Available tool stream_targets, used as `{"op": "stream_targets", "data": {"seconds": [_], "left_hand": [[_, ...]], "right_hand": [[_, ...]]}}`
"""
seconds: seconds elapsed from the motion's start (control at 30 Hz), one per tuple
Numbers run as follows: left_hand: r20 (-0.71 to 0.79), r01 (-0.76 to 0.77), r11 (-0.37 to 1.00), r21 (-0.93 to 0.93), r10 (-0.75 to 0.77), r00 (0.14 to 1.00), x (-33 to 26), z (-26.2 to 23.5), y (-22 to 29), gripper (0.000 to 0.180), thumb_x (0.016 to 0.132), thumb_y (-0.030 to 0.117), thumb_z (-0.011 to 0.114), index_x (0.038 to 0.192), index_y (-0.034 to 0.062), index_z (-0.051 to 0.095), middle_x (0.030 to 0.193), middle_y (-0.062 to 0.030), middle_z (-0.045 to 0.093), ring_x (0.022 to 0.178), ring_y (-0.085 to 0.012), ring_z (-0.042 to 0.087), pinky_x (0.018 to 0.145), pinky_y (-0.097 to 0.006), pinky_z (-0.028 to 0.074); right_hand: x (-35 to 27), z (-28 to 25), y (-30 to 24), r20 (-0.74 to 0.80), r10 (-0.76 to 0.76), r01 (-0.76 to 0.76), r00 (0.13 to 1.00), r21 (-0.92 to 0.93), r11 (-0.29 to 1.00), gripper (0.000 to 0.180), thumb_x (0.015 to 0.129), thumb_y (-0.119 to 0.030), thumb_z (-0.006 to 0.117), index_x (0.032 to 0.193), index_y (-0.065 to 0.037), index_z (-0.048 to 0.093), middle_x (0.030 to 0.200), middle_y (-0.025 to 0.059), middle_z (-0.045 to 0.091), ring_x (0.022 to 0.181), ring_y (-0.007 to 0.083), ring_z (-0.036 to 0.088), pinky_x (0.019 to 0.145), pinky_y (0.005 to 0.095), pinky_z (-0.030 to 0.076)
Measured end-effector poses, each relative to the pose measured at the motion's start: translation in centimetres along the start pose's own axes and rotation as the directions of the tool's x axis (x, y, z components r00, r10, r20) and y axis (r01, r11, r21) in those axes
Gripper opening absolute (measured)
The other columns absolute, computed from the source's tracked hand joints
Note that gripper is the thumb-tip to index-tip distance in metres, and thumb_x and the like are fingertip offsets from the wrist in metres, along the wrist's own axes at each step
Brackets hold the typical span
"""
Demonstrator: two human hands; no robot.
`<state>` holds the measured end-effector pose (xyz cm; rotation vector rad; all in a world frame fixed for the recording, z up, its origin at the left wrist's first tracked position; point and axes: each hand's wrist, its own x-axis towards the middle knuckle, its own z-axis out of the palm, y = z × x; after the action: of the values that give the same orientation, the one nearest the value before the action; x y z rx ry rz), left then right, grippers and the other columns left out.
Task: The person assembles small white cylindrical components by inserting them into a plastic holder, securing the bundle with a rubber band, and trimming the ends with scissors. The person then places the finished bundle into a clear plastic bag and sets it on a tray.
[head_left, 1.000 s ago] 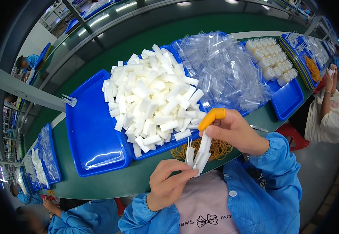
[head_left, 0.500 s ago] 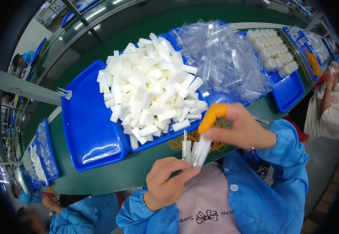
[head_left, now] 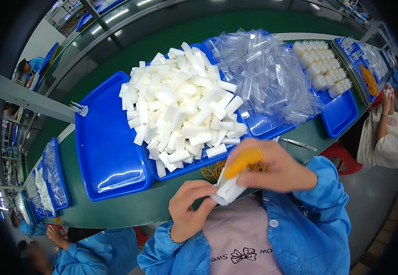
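Observation:
Just above my chest, a small bundle of white foam pieces is held between my two hands. My left hand pinches its lower left side between thumb and fingers. From the right, my right hand, with an orange finger cot on one finger, grips its upper end and hides part of it. A thin, pale rod-like piece shows along the bundle's upper left edge. Behind the hands, tan rubber bands lie on the green table, partly covered by my right hand.
White foam pieces heap over a blue tray, with a shallower blue tray to its left. Clear plastic sleeves and bundled white pieces fill trays on the right. Metal tweezers lie by the front edge. Co-workers sit on both sides.
My right hand has come lower and closed around the upper end of the foam bundle. The bundle now leans further over, and the upright rod at its left no longer stands clear.

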<state>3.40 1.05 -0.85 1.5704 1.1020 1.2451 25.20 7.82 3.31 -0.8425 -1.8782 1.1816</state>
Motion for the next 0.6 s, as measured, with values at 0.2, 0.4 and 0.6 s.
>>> {"op": "stream_targets", "data": {"seconds": [0.2, 0.4, 0.6], "left_hand": [[-0.081, 0.051, 0.999, -0.003, -0.051, 0.995, -0.1, -0.2, -0.5, 0.021, 0.074, -0.003, 0.071, 0.095, 0.0004, 0.068, 0.092, -0.0108, 0.062, 0.079, -0.0192, 0.059, 0.069, -0.027, 0.047], [-0.069, 0.021, 0.999, 0.036, -0.018, 0.997, 0.3, -0.5, -0.2, 0.018, 0.075, -0.003, 0.07, 0.093, 0.0011, 0.069, 0.091, -0.01, 0.063, 0.079, -0.0186, 0.06, 0.067, -0.027, 0.047], [0.059, -0.138, 0.974, 0.178, 0.129, 0.99, 0.6, -0.4, 0.2, 0.02, 0.069, -0.007, 0.069, 0.086, 0.0043, 0.071, 0.087, -0.0094, 0.063, 0.076, -0.0195, 0.059, 0.065, -0.028, 0.047]], "right_hand": [[2.8, -0.8, 4.5, -0.093, -0.084, -0.021, 0.992, -0.785, 0.619, 0.026, 0.071, -0.021, 0.072, 0.089, -0.003, 0.067, 0.094, 0.0057, 0.053, 0.088, 0.0234, 0.049, 0.079, 0.0392, 0.036], [2.1, -1.1, 4.6, -0.138, -0.172, 0.008, 0.975, -0.758, 0.652, 0.021, 0.073, -0.017, 0.07, 0.088, -0.003, 0.065, 0.096, 0.0082, 0.058, 0.086, 0.0245, 0.053, 0.08, 0.0388, 0.037], [1.2, -3.2, 1.3, -0.067, 0.242, -0.244, 0.968, -0.035, 0.969, 0.017, 0.086, -0.014, 0.061, 0.097, -0.003, 0.063, 0.086, 0.0046, 0.061, 0.08, 0.0129, 0.057, 0.076, 0.0267, 0.044]]}}
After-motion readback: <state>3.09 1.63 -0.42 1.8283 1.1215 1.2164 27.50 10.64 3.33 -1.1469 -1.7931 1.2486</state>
